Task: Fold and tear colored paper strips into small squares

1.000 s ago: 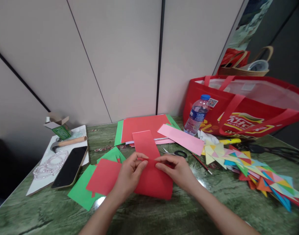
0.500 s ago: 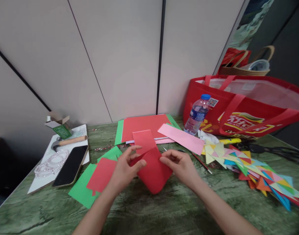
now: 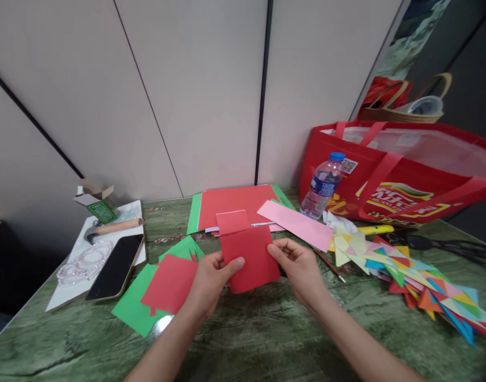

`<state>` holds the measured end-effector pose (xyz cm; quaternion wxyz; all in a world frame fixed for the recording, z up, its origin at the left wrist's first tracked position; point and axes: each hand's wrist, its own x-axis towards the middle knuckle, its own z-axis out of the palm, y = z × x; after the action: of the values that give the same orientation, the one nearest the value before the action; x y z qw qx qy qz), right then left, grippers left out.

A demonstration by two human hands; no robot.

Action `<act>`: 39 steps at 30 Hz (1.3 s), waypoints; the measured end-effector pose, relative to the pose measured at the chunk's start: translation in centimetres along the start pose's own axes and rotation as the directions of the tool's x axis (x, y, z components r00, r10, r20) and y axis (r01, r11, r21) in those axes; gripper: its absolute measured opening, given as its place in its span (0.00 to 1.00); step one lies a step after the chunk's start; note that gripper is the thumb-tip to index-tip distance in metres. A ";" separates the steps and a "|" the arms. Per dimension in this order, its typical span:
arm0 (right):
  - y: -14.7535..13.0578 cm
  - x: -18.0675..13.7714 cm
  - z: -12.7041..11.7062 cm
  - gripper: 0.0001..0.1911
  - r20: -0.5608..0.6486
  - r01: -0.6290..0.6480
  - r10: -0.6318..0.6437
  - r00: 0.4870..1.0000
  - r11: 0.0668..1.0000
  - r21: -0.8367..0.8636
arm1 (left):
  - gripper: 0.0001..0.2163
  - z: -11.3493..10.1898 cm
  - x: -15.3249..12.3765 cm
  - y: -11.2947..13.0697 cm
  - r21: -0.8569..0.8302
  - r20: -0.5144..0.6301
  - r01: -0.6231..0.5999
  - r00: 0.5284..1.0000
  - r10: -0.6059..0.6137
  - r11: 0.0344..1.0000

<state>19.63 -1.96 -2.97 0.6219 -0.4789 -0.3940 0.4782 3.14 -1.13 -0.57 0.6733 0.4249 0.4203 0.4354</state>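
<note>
- My landmark is the clear plastic bottle with a blue cap (image 3: 323, 187); the red rectangular paper sheet (image 3: 253, 257) is held nearer to me than it and to its left, tilted slightly above the green marbled surface (image 3: 267, 345)
- I see the left hand (image 3: 216, 276) pinching the sheet's left edge, thumb on the front face, and the right hand (image 3: 296, 261) pinching the right edge by thumb and fingers
- Just past the held sheet, left of the bottle, a paler red paper strip (image 3: 232, 221) shows; I cannot tell whether the two are joined, so with red over red I could misread an edge and leave them out of line
- The sheet's near edge curves softly; uneven pressure from the two thumbs could, I judge, set a crooked crease there
- If either pinch loosens, I would expect the sheet to slip or turn askew
- Further left of the bottle, a red paper square (image 3: 170, 286) lies on bright green paper sheets (image 3: 133, 313); the left forearm is close enough to drag them
- Nearer than the bottle, a thin dark red pencil (image 3: 329, 266) lies just beside the right hand, and an outward sweep could roll it
</note>
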 end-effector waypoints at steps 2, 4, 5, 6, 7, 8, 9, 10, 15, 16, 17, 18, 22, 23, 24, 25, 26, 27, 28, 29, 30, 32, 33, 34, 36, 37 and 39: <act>0.1 0.0 0.0 0.14 -0.016 0.001 -0.001 1.000 1.000 0.002 | 0.14 -0.1 0.1 -0.1 -0.009 -0.026 0.005 1.000 -0.005 1.000; 0.1 -0.1 0.0 0.14 -0.017 0.004 -0.004 1.000 1.000 0.004 | 0.14 -0.2 0.1 -0.2 -0.022 -0.039 0.003 0.999 -0.003 1.000; 0.1 0.0 0.0 0.14 -0.015 0.002 -0.002 1.000 1.000 0.005 | 0.14 -0.3 0.1 -0.2 -0.023 -0.042 0.002 0.999 -0.003 1.000; 0.1 0.0 0.0 0.14 -0.015 -0.002 0.002 1.000 1.000 0.008 | 0.14 -0.3 0.1 -0.2 -0.018 -0.045 0.004 0.999 -0.005 1.000; 0.1 0.1 -0.1 0.14 -0.020 -0.006 0.006 1.000 1.000 0.011 | 0.14 -0.3 0.1 -0.1 -0.006 -0.047 0.011 0.999 -0.011 1.000; 0.1 0.2 -0.2 0.14 -0.028 -0.007 0.007 1.000 1.000 0.014 | 0.13 -0.4 0.1 0.0 0.009 -0.050 0.017 0.999 -0.017 1.000; 0.1 0.3 -0.3 0.14 -0.039 -0.003 0.003 0.999 1.000 0.016 | 0.12 -0.4 0.1 0.1 0.024 -0.049 0.019 0.999 -0.018 1.000; 0.1 0.4 -0.5 0.14 -0.049 0.006 -0.005 0.999 1.000 0.018 | 0.12 -0.4 0.1 0.2 0.036 -0.046 0.015 0.999 -0.014 0.999; 0.0 0.6 -0.7 0.15 -0.044 0.039 -0.038 0.998 0.999 0.015 | 0.11 -0.5 0.1 0.2 0.085 -0.067 -0.053 0.996 0.058 0.995; 0.1 0.5 -0.7 0.15 -0.042 0.038 -0.037 0.998 0.999 0.014 | 0.11 -0.5 0.2 0.2 0.099 -0.079 -0.065 0.994 0.073 0.993; 0.1 0.5 -0.7 0.15 -0.041 0.036 -0.035 0.999 0.999 0.013 | 0.12 -0.6 0.2 0.1 0.113 -0.089 -0.077 0.992 0.087 0.991; 0.1 0.5 -0.6 0.15 -0.041 0.034 -0.034 0.999 0.999 0.012 | 0.12 -0.6 0.2 0.1 0.126 -0.096 -0.084 0.991 0.097 0.988; 0.1 0.5 -0.6 0.15 -0.036 0.035 -0.034 0.999 0.999 0.011 | 0.12 -0.5 0.2 0.2 0.148 -0.091 -0.064 0.993 0.078 0.987; 0.1 0.5 -0.6 0.15 -0.033 0.035 -0.035 0.999 0.999 0.007 | 0.12 -0.5 0.2 0.3 0.139 -0.081 -0.051 0.995 0.063 0.989; 0.0 0.5 -0.7 0.15 -0.026 0.033 -0.033 0.999 0.999 0.004 | 0.12 -0.5 0.2 0.4 0.123 -0.066 -0.041 0.997 0.050 0.992; 0.0 0.4 -0.6 0.15 -0.019 0.032 -0.032 0.999 1.000 0.000 | 0.12 -0.4 0.2 0.5 0.103 -0.047 -0.036 0.998 0.041 0.994; 0.0 0.4 -0.6 0.16 -0.012 0.027 -0.027 1.000 1.000 -0.004 | 0.13 -0.4 0.2 0.7 0.082 -0.024 -0.035 0.999 0.037 0.996; 0.0 0.4 -0.6 0.16 -0.008 0.020 -0.020 1.000 1.000 -0.008 | 0.13 -0.4 0.1 0.8 0.063 -0.005 -0.035 0.999 0.036 0.997; 0.0 0.3 -0.5 0.16 -0.006 0.012 -0.012 1.000 1.000 -0.012 | 0.14 -0.4 0.1 0.9 0.052 0.002 -0.040 0.999 0.040 0.998; 0.0 0.3 -0.5 0.16 -0.003 0.005 -0.005 1.000 1.000 -0.015 | 0.14 -0.5 0.1 1.0 0.051 -0.004 -0.050 0.999 0.050 0.997; 0.0 0.3 -0.5 0.16 -0.001 0.000 0.000 1.000 1.000 -0.018 | 0.13 -0.6 0.1 1.1 0.055 -0.019 -0.060 0.998 0.061 0.997; 0.1 0.3 -0.4 0.15 0.008 -0.003 0.003 1.000 1.000 -0.023 | 0.12 -0.7 0.1 1.2 0.066 -0.064 -0.071 0.995 0.076 0.995; 0.1 0.3 -0.4 0.15 0.012 0.001 -0.001 1.000 1.000 -0.028 | 0.11 -0.7 0.1 1.2 0.067 -0.084 -0.074 0.993 0.080 0.995; 0.1 0.4 -0.4 0.15 0.013 0.006 -0.006 1.000 0.999 -0.036 | 0.11 -0.7 0.1 1.2 0.066 -0.099 -0.077 0.992 0.084 0.995; 0.1 0.4 -0.3 0.15 0.009 0.020 -0.019 1.000 0.998 -0.057 | 0.11 -0.7 0.1 1.1 0.067 -0.125 -0.087 0.988 0.095 0.994; 0.1 0.4 -0.3 0.15 0.007 0.027 -0.026 1.000 0.997 -0.067 | 0.11 -0.7 0.2 1.0 0.076 -0.140 -0.100 0.984 0.110 0.992; 0.1 0.4 -0.3 0.15 0.007 0.041 -0.040 0.999 0.996 -0.083 | 0.11 -0.8 0.2 0.8 0.106 -0.161 -0.135 0.975 0.151 0.985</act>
<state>20.01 -1.66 -3.09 0.6099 -0.4949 -0.4249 0.4502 2.32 -0.57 -0.12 0.5812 0.4473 0.4641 0.4968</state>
